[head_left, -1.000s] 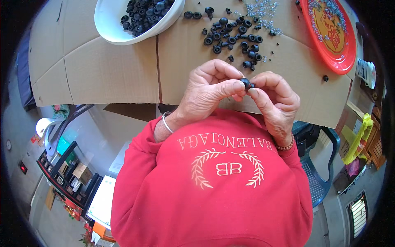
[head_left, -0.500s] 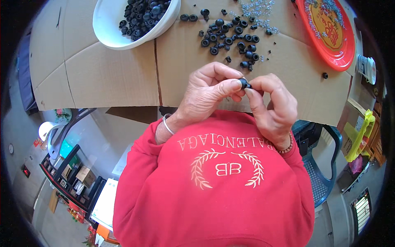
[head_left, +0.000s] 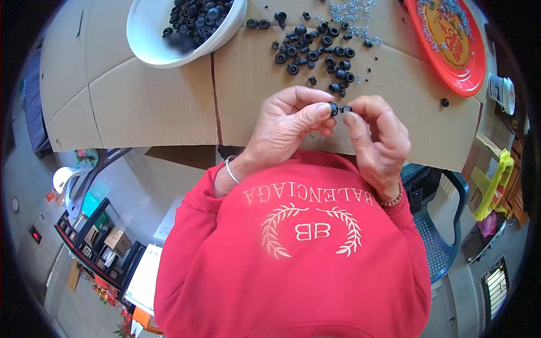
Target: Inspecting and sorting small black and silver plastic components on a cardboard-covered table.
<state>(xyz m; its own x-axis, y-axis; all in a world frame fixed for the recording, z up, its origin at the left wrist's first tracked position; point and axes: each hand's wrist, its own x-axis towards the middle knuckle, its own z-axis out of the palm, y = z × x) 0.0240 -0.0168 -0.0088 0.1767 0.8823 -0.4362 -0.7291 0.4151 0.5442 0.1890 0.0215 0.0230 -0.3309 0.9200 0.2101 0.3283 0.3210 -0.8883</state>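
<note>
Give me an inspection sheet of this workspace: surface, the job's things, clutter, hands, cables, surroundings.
Surface: flattened brown cardboard covering the table.
Job's things: small black ring part pinched in the left hand; small black piece at the right hand fingertips, the two meeting.
Clutter: loose black rings scattered on the cardboard; white bowl full of black parts; small shiny bits near the far edge; red plate holding more shiny bits.
Hands: both raised above the cardboard, fingertips together.
Cables: nothing seen.
Surroundings: blue plastic chair, yellow bag, dark shelf on the floor.

Fingers largely hide the small black part (head_left: 333, 108).
</note>
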